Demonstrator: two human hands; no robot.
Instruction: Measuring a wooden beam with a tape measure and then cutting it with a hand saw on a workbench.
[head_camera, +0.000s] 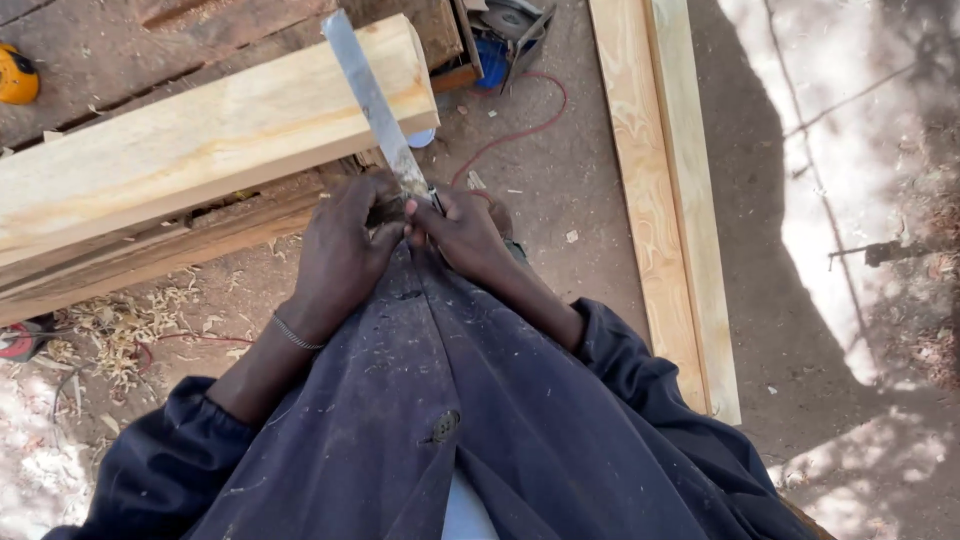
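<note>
Two long planks (668, 200) on dirt, wood shavings (125, 325), yellow tape measure (17, 75), red cable (520, 130)

- An outdoor carpentry workshop on a dirt floor (800, 330).
- Pale planks (665, 200) lie on the ground.
- Wood shavings (130, 325) are scattered beside a thick timber beam (200, 140).

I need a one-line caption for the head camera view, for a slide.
Both hands, left hand and right hand, grip a long flat grey metal strip lying across a pale wooden beam.
</note>
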